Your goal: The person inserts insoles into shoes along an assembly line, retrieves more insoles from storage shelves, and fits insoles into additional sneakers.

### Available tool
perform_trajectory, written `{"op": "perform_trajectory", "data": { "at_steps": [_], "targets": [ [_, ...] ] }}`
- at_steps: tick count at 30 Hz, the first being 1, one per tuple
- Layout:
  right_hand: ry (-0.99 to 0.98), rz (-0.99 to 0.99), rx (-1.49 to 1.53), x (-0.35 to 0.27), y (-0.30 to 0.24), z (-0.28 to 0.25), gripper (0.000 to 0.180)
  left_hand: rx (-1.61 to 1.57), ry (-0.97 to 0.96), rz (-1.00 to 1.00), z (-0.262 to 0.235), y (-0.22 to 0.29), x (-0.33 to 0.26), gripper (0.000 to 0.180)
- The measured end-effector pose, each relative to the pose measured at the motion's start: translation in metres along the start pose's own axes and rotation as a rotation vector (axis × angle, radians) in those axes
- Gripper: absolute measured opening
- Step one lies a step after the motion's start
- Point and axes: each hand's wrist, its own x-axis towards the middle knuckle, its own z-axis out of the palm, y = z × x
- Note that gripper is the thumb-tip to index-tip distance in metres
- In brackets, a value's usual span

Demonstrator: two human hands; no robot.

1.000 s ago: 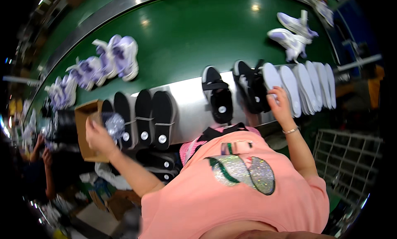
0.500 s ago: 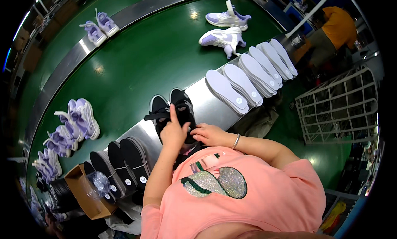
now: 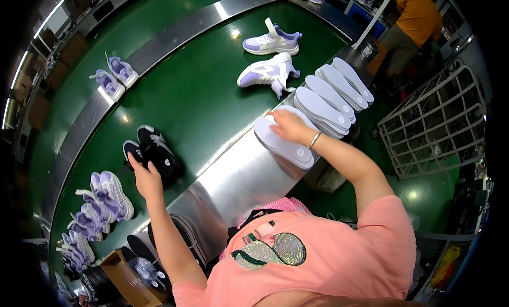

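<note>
A pair of black shoes with grey trim rests on the green belt surface, at the left beyond the metal ledge. My left hand is right beside them, thumb and index finger apart, the index fingertip at one shoe's toe. It holds nothing. Over on the right, my right hand reaches across the pale grey insoles stacked on the ledge. Its bent fingers grip near the toe end of the top insole; the hand partly hides the neighbouring stack.
More pale insoles line the metal ledge. White-and-lilac sneakers stand on the belt ahead and at left. A cardboard box sits beside dark insoles at lower left. A wire cart and a person in orange are at right.
The black shoes have gone from the ledge before me onto the green surface at left. My left hand has moved left with them; my right hand has moved from the shoes to the pale insoles.
</note>
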Motion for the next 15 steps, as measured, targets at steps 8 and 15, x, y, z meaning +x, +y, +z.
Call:
{"op": "perform_trajectory", "data": {
  "at_steps": [8, 15],
  "targets": [
    [0.12, 0.176, -0.638, 0.1, 0.123, -0.042, 0.035, -0.1, -0.135, 0.142, 0.092, -0.002, -0.113, 0.044],
    [0.16, -0.004, -0.904, 0.145, 0.199, -0.018, 0.053, 0.158, -0.196, 0.281, 0.106, 0.001, -0.141, 0.042]
  ]
}}
